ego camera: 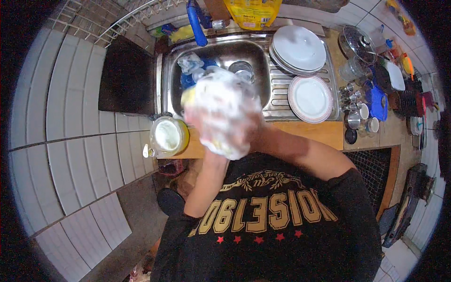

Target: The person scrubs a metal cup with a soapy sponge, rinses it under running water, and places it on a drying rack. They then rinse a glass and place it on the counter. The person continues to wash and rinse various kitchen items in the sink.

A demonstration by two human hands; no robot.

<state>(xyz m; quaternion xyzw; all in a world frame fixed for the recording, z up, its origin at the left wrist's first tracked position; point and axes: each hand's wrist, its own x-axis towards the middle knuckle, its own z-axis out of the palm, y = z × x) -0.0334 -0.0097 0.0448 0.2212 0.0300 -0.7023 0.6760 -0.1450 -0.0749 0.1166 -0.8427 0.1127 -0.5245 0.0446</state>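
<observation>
Both my hands are raised over the front of a steel sink, blurred and thickly covered in white suds. My left hand is at the left of the foam, with a bit of yellow beside it that may be a sponge. My right hand meets the foam from the right. A foam-covered object is between them; its kind cannot be told. Behind, in the basin, lie a clear glass or bowl, blue items and a crumpled translucent piece.
On the drainboard are stacked white plates and a pink-rimmed plate. A tub of yellow liquid stands at the front left. A blue tap overhangs the basin. Cups and a glass lid are at the right.
</observation>
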